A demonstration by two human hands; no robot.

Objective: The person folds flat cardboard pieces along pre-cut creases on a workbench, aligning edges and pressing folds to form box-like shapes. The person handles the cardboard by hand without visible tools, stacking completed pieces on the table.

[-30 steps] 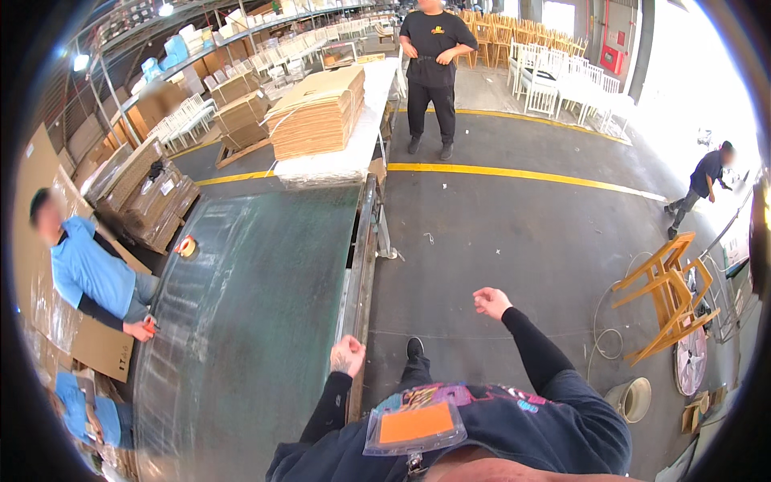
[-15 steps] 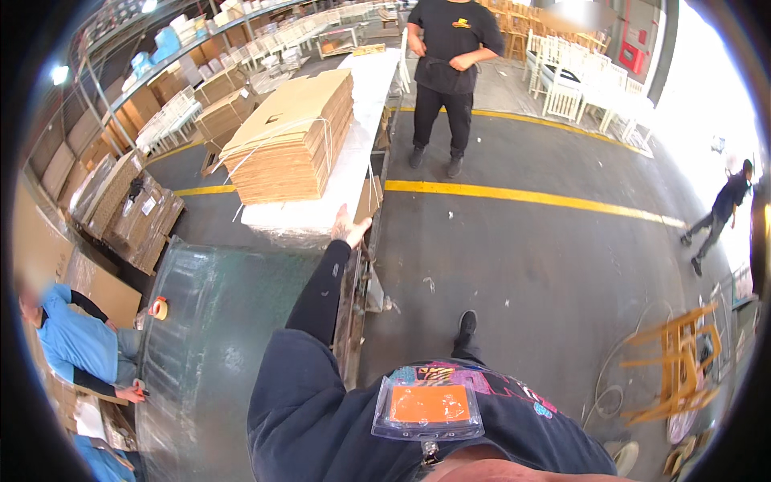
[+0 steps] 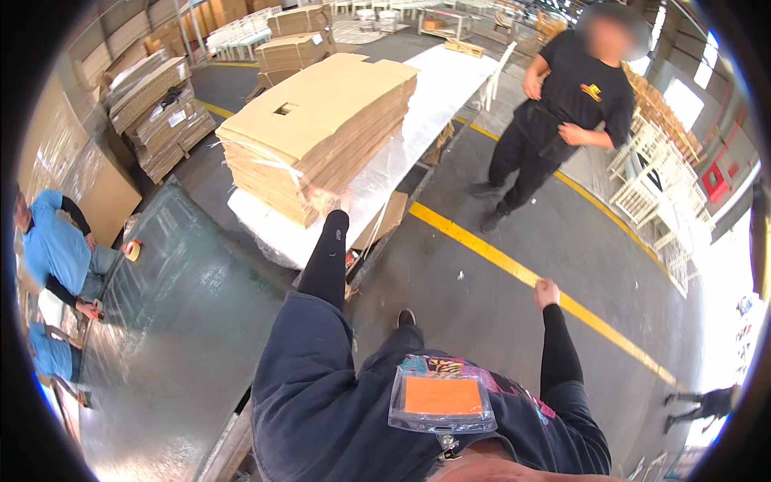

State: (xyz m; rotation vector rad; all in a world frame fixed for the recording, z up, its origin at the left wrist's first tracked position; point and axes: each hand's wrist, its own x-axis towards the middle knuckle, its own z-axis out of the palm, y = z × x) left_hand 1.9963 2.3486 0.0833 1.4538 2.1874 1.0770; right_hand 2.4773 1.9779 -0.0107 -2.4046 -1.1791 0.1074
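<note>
My left hand (image 3: pixel 324 199) reaches forward to the near lower corner of a stack of flat cardboard sheets (image 3: pixel 313 120). The hand is blurred against the stack's side, so its fingers do not show clearly and I cannot tell whether it touches. A pale strap (image 3: pixel 269 163) runs round the stack. Under it lies a white, plastic-wrapped slab (image 3: pixel 269 233) on a long table. Out to the right, over the floor, my right hand (image 3: pixel 547 293) is closed in a fist, with nothing visible in it.
A person in black (image 3: pixel 562 112) stands beyond the table. A green-topped table (image 3: pixel 177 321) lies at left, bearing a tape roll (image 3: pixel 132 250); a person in blue (image 3: pixel 60 241) is beside it. Wrapped pallets (image 3: pixel 165 120) stand behind. White chairs (image 3: pixel 662 201) are at right.
My view has turned left and come closer to the cardboard stack. My left hand, earlier spread beside the slab, is now at the stack's corner. My right hand has come into view.
</note>
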